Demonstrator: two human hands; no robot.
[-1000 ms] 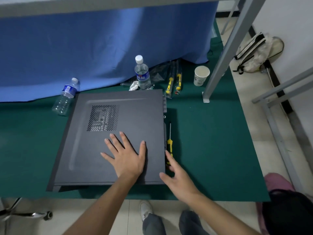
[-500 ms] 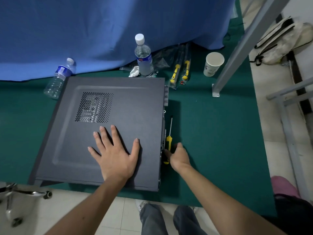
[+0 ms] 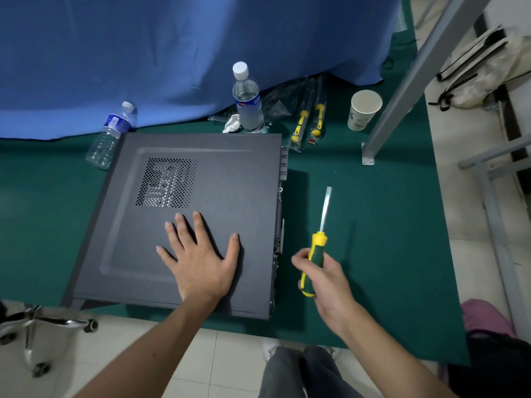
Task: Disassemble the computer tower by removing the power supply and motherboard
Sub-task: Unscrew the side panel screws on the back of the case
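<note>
mat right edge: bare green mat (image 3: 388,225) beside tower (image 3: 186,225)
mat far edge: bottles (image 3: 248,104), cup (image 3: 363,110), packed screwdrivers (image 3: 309,122), post (image 3: 402,81) crowd it

Blue curtain (image 3: 172,53), green mat (image 3: 388,225), pale tiled floor (image 3: 201,363), grey metal post (image 3: 408,81)

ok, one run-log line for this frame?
step: pre-unscrew | left hand: flat on tower side panel | right hand: grips screwdriver, off the mat | panel: still on

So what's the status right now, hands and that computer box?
Left hand flat on the computer tower. Right hand grips screwdriver, blade clear of case. Side panel on; nothing blocking.
</note>
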